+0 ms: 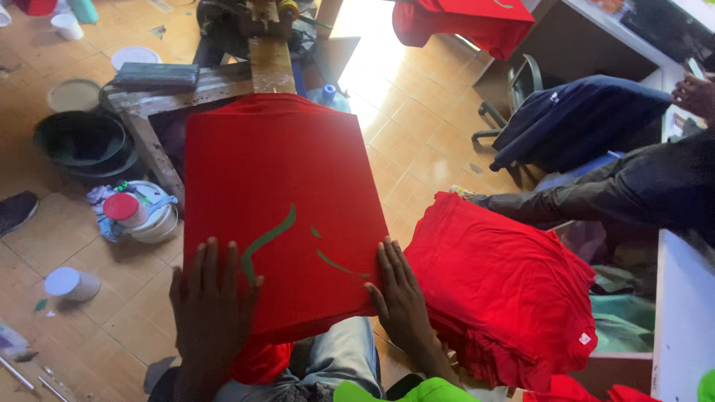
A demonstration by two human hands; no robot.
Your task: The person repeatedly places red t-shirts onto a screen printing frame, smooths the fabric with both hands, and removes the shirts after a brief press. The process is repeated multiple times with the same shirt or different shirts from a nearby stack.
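Wooden printing board (223, 85) bearing a red shirt (275, 186), tiled floor (417, 119) with buckets (82, 141), tubs (71, 283)

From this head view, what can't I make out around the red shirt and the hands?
- The board under the red shirt: covered by the cloth.
- Left hand and right hand: palms down, undersides hidden.
- Stack of red shirts: count unreadable, folds merge.
- Seated person at right: cut off by the edge.

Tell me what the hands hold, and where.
Both hands, left hand and right hand, press flat on the red shirt's near edge; neither grips it.
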